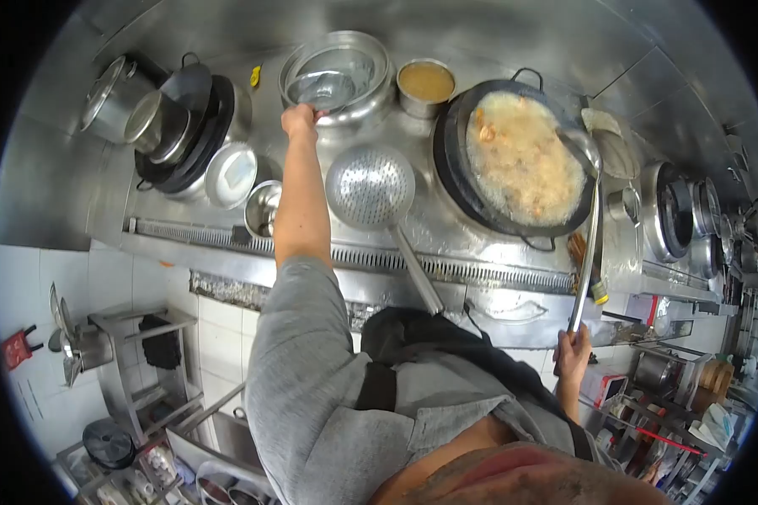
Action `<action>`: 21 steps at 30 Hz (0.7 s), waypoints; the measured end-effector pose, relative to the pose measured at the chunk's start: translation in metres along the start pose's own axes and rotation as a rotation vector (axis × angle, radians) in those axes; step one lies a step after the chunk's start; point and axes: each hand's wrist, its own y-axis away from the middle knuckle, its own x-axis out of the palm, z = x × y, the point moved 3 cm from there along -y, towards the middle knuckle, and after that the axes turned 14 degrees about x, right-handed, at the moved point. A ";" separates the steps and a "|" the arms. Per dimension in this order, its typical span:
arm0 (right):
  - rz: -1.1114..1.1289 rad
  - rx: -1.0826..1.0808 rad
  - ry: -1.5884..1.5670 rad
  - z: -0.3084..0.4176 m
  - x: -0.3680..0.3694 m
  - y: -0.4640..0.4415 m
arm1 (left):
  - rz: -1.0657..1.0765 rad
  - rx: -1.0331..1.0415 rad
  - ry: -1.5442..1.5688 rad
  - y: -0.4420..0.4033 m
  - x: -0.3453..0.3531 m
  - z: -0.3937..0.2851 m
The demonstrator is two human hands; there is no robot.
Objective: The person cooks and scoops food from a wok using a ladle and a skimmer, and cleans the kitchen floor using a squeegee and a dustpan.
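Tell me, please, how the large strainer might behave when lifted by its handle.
The strainer looks like rigid metal, so it should barely flex. Its wide bowl sits at the far end of a long handle, so it may feel front-heavy and dip.

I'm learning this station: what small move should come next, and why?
Probably a gentle stir with the ladle: the right hand grips its handle, its bowl sits at the right edge of the wok, and bubbling foam covers most of the contents.

No text can be read — the yellow patch [255,76] and red-and-white box [606,385] are too small to tell.
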 end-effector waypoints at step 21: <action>0.190 0.047 -0.093 -0.159 -0.098 0.096 | 0.041 -0.166 -0.684 0.187 -0.083 0.051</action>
